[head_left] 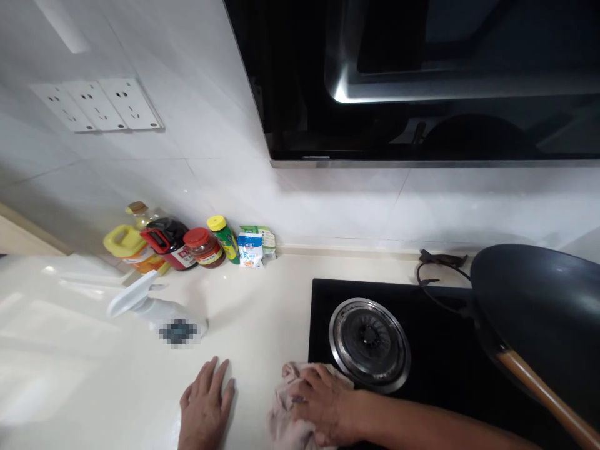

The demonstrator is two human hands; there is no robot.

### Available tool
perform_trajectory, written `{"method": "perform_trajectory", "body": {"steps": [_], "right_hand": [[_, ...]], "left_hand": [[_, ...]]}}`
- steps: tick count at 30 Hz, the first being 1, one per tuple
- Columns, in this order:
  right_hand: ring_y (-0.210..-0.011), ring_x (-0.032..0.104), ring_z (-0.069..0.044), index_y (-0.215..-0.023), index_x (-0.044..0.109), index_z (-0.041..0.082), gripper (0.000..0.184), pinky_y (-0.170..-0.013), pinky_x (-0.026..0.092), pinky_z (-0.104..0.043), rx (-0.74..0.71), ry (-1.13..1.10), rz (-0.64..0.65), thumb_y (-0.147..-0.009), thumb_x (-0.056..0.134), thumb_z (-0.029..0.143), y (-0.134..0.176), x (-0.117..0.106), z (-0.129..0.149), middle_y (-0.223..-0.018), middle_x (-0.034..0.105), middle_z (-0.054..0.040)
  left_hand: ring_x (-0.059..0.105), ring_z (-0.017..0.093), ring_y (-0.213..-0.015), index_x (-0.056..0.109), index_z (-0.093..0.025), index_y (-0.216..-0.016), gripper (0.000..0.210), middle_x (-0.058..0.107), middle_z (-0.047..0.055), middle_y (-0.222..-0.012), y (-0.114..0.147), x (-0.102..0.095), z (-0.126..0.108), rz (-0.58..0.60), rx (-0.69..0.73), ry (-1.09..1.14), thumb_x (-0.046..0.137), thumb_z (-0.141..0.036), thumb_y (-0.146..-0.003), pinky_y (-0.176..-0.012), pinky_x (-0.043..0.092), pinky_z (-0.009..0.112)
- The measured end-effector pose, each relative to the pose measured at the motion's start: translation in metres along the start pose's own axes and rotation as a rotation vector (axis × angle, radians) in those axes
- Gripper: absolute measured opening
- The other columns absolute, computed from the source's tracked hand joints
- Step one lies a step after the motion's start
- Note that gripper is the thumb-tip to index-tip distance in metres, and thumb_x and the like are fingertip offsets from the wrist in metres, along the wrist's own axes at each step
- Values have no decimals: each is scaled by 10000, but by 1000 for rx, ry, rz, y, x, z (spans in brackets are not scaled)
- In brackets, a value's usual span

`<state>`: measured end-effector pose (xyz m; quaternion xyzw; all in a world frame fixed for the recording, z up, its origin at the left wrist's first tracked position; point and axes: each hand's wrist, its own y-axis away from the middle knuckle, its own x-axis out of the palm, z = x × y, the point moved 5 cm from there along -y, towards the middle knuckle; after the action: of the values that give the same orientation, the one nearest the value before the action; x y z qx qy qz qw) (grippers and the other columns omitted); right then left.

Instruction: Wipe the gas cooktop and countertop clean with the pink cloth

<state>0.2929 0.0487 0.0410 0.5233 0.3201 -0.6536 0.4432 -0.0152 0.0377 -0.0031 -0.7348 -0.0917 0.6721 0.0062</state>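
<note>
Right hand (pixel 323 403): open, extended fingers are pressing one pale cloth (pixel 284 409), which is straddling countertop (pixel 253 325) and cooktop (pixel 440 356). Left hand (pixel 205 400): loosely spread fingers are resting on the countertop. Outward: burner (pixel 370 337), sitting just beside the cloth; spray bottle (pixel 164 310), sitting beyond the left hand.

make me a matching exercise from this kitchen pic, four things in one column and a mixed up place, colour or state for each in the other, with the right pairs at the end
Things
1. cloth
2. spray bottle
3. wok
4. left hand

Descriptions
A. dark, with a brown handle
B. palm down on the pale counter
C. bunched beneath the right hand
D. white, with a trigger

Right pairs: 1-C, 2-D, 3-A, 4-B
</note>
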Motion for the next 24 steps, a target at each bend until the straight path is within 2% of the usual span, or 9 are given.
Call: {"method": "perform_trajectory", "body": {"steps": [2,4,8,13,16,19,24], "right_hand": [[-1277,510,-362,-1306,621,286,587,-1082,418,-556,88,-6,-12,-819,804,557,-9,-1,-22,-1419,599,-84],[-1350,457,-375,-1367,605,257,536,-1130,369,-575,227,-4,-12,-892,744,461,-20,-10,-56,-1474,568,-113],[-1473,342,-356,-1465,553,281,496,-1198,264,-557,522,-27,-25,-970,580,277,-34,-38,-132,-1578,495,-83],[-1454,358,-345,-1521,504,298,533,-1154,294,-536,704,-27,-82,-990,481,260,-28,-59,-204,-1621,443,-87],[-1395,406,-344,-1538,488,299,543,-1116,329,-535,837,-29,-107,-998,443,277,-2,-62,-239,-1629,425,-101],[-1359,427,-345,-1540,489,271,546,-1098,346,-519,962,-21,-126,-997,446,304,38,-61,-262,-1633,414,-115],[-1373,414,-332,-1544,487,267,547,-1106,351,-473,1106,7,-164,-1002,476,341,109,-54,-266,-1648,396,-99]], "left_hand": [[452,285,-1488,625,-247,-1437,526,563,116,-1576,0,-1,0,2,-2,-4,358,-439,-1025,-1167,372,493],[455,286,-1487,625,-236,-1434,539,559,122,-1578,-1,-2,-1,-2,-4,-12,337,-445,-1030,-1162,377,498],[460,282,-1484,623,-232,-1435,552,555,121,-1581,-1,-5,-2,12,-15,-22,310,-449,-1035,-1160,382,500],[453,275,-1484,621,-252,-1435,546,555,113,-1581,-2,-7,-3,29,-34,-15,313,-461,-1036,-1164,376,494],[447,279,-1486,621,-256,-1434,539,548,115,-1584,-2,-8,-4,34,-30,-4,323,-456,-1032,-1171,367,497],[441,281,-1487,610,-257,-1443,542,538,115,-1589,-3,-8,-5,47,-39,1,326,-458,-1028,-1171,365,497],[429,275,-1492,590,-253,-1453,573,525,117,-1595,-7,-9,-7,68,-52,4,280,-482,-1028,-1174,353,501]]}}
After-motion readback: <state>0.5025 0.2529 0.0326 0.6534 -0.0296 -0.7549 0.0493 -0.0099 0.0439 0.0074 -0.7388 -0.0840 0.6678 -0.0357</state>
